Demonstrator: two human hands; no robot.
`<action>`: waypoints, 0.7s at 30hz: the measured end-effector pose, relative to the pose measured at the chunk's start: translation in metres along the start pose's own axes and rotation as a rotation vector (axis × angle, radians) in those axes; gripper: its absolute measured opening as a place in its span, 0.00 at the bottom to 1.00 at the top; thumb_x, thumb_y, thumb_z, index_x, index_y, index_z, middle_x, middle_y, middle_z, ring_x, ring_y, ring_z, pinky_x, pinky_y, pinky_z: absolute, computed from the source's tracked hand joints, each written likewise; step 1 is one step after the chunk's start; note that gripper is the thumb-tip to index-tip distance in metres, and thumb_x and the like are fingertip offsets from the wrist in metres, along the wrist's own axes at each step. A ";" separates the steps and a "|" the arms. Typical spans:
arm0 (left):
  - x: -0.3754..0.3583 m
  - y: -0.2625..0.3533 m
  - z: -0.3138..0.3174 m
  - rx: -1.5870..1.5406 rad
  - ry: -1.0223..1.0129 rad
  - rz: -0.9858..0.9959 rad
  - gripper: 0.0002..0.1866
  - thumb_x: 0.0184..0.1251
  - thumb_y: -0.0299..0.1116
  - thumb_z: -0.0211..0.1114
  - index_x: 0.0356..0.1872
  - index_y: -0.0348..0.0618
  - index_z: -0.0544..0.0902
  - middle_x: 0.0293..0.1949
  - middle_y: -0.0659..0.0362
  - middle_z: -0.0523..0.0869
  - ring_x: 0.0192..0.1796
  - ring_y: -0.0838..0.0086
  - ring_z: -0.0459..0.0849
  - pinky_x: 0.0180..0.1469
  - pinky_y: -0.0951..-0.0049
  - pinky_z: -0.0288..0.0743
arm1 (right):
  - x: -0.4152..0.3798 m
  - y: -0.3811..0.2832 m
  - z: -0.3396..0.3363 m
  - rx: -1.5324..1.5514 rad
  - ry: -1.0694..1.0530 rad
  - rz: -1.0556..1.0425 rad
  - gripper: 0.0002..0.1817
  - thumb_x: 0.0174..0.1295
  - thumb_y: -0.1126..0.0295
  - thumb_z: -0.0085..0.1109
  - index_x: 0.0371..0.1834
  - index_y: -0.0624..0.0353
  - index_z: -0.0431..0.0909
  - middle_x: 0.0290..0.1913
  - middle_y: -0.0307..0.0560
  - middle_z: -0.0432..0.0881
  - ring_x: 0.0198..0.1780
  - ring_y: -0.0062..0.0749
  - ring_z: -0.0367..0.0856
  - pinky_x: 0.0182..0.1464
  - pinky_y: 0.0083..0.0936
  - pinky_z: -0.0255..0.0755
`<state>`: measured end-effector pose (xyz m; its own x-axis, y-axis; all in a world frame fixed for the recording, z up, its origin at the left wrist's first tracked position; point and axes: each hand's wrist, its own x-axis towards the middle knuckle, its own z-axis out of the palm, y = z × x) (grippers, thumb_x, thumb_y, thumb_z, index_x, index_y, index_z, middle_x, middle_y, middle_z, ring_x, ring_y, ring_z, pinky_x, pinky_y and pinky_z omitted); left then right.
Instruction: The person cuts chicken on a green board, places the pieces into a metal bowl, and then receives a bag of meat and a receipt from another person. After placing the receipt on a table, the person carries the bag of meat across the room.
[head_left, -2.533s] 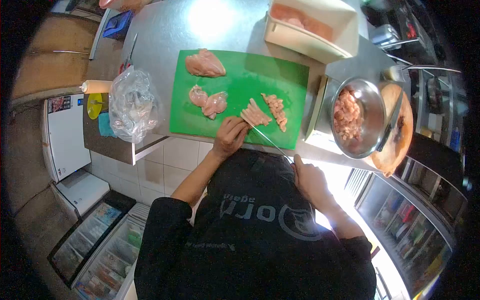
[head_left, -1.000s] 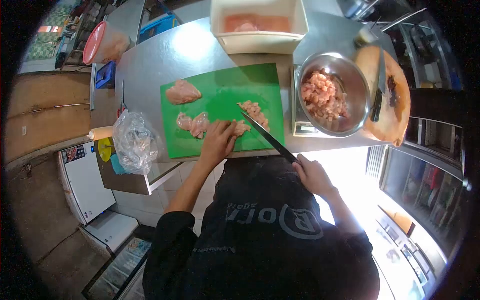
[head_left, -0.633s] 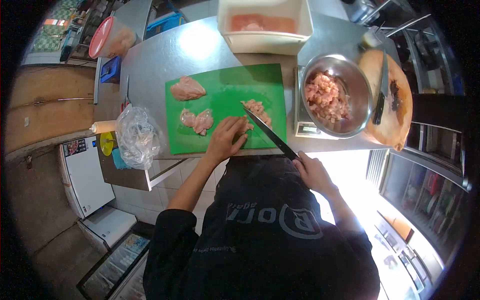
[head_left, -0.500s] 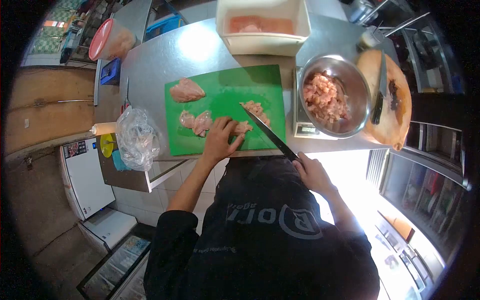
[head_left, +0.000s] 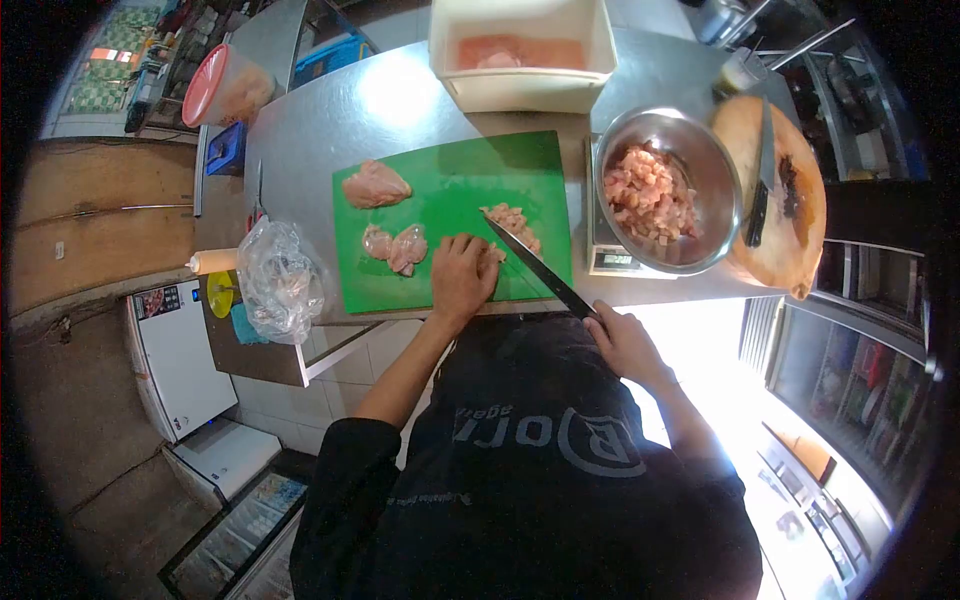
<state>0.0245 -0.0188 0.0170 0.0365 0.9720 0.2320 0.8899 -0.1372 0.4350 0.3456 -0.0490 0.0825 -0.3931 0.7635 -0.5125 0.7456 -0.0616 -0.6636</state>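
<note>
Big glare coming off the steel bench [head_left: 305, 130], brown wall [head_left: 110, 220] over on the left, white appliance [head_left: 185, 360] below it, pale tiles [head_left: 340, 395] under the bench edge. Flat on the steel sits the green cutting board [head_left: 450, 165], and on it a plump, glossy chicken breast [head_left: 377, 185], two soft, rounded pieces [head_left: 407, 250] and a heap of small damp cubes [head_left: 525, 228]! In with the left hand [head_left: 462, 272], fingers side by side over the cut chicken [head_left: 496, 256]; whether that grip pinches, I can't tell. Right hand [head_left: 622, 342], grip wrapped round the handle of the knife [head_left: 540, 268], its slim dark blade slanting over the board, tip at the cubes. Off to the right, pink chunks [head_left: 648, 195] in a shiny round bowl [head_left: 715, 165], on a scale [head_left: 612, 262].
</note>
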 end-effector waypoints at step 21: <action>-0.038 0.003 0.011 -0.161 0.051 -0.049 0.23 0.67 0.26 0.79 0.63 0.35 0.88 0.59 0.47 0.90 0.57 0.51 0.87 0.60 0.53 0.83 | -0.003 0.002 -0.004 -0.040 -0.015 -0.005 0.14 0.86 0.58 0.54 0.56 0.57 0.75 0.33 0.68 0.88 0.41 0.72 0.89 0.45 0.64 0.78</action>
<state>0.0303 -0.0543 0.0000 -0.0318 0.9679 0.2494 0.8055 -0.1229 0.5797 0.3504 -0.0487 0.0852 -0.4045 0.7538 -0.5178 0.7644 -0.0320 -0.6439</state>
